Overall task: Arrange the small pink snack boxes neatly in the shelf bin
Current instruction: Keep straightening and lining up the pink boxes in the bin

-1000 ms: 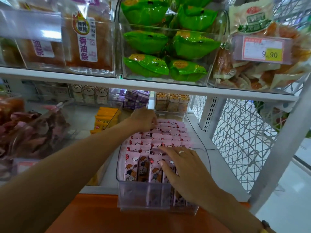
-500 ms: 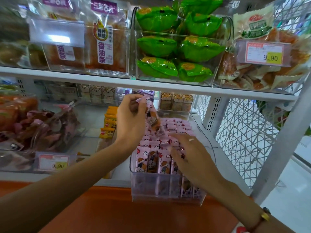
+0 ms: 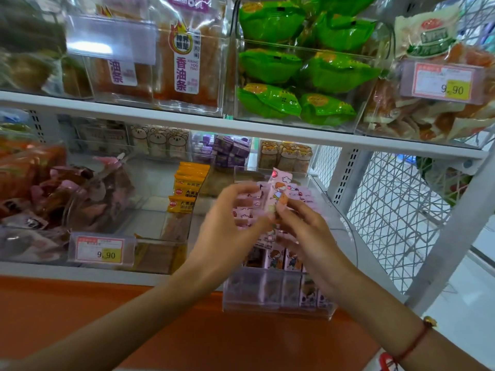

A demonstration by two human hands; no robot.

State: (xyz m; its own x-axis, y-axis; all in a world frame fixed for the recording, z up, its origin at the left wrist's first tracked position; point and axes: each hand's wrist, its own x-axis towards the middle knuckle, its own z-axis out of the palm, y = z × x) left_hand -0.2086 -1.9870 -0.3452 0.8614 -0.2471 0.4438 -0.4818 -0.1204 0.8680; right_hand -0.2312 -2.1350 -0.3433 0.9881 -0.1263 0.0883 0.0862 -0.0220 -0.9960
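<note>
Held box: a small pink snack box [image 3: 278,195] with a cartoon child printed on it stood nearly upright above the bin, its top end leaning slightly right.
Right hand: the right hand [image 3: 308,231] pinched the lower end of that box between thumb and fingertips.
Left hand: the left hand [image 3: 230,223] was raised just beside the box with its fingers curled toward it; motion blur hid whether they actually gripped it.
Bin: a clear plastic shelf bin [image 3: 276,298] sat on the lower shelf, its front overhanging the orange ledge [image 3: 134,317].
Contents: rows of pink snack boxes [image 3: 281,259] stood on end inside the bin, partly hidden behind both hands.
Left neighbours: yellow packets [image 3: 187,183] stood in the next bin, with a price tag [image 3: 100,250] reading 9.90 further left.
Upper shelf: green snack bags [image 3: 294,84] filled a clear bin directly above.
Right wrist: a red cord bracelet [image 3: 412,341] circled it.
</note>
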